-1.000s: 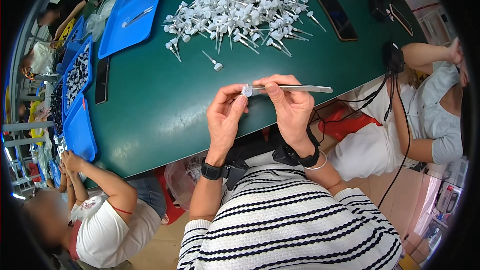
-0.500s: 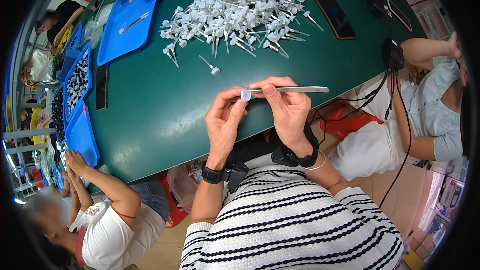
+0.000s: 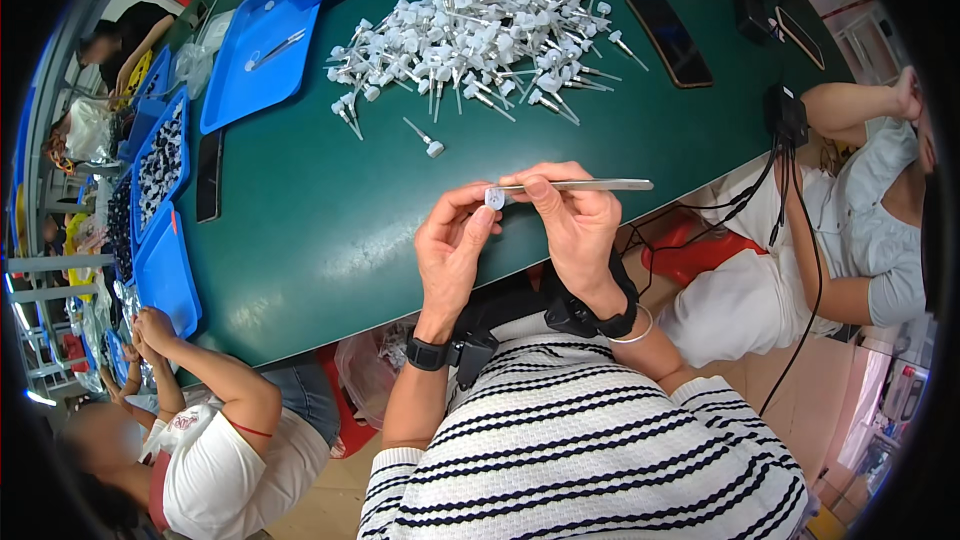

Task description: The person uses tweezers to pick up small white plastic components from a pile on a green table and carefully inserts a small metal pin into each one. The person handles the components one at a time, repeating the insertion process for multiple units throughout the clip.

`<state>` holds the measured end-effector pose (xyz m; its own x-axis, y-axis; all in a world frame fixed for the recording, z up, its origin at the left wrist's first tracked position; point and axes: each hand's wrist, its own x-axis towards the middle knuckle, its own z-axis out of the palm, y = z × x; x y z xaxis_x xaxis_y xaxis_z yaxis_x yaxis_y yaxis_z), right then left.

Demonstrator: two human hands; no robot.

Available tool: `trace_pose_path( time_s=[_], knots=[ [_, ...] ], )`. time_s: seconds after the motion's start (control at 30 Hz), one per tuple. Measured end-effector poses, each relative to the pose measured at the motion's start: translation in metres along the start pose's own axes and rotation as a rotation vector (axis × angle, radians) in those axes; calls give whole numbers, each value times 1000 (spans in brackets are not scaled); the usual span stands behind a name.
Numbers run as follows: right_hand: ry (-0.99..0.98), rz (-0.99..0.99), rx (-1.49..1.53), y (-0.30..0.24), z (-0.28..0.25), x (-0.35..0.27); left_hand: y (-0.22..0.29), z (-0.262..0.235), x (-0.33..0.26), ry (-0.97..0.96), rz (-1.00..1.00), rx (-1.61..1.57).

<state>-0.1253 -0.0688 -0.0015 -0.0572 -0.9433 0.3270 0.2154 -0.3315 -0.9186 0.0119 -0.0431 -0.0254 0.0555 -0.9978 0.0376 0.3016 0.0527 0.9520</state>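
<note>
Between the thumb and fingers of my left hand [image 3: 452, 240] is a small white plastic part [image 3: 495, 199], its round face turned up. My right hand [image 3: 572, 223] pinches a pair of metal tweezers [image 3: 605, 185]. The tweezers lie nearly level, their tips at the white part and their blunt end pointing right. Fingers partly cover the tips, so I cannot tell whether they grip anything. Beyond my hands a single white part with a thin stem [image 3: 433, 147] lies on the green table [image 3: 330, 240]. A large heap of similar stemmed parts [image 3: 480, 30] is farther back.
Blue trays stand at the left; one tray [image 3: 225, 90] holds another pair of tweezers [image 3: 275, 50]. Phones lie at the left [image 3: 208, 175] and right [image 3: 668, 40]. Black cables [image 3: 785, 155] hang over the right edge. A person [image 3: 240, 440] sits left, another [image 3: 850, 210] right.
The white part in my left hand has tilted slightly, showing more of its round face. Both hands stay together, and the tweezers remain at the part. The whole view has shifted a little.
</note>
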Motion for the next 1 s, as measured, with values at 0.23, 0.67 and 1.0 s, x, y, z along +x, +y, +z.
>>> trace_pose_path(
  time_s=[0.23,0.67,1.0],
  knots=[
    [-7,12,-77,0,-2,2,-1,1,-2,23,20,10],
    [-29,-3,-80,2,-2,1,-3,-2,-5,20,18,-18],
    [-77,-54,-174,2,-6,4,-5,-2,-6,24,30,-14]
  ],
)
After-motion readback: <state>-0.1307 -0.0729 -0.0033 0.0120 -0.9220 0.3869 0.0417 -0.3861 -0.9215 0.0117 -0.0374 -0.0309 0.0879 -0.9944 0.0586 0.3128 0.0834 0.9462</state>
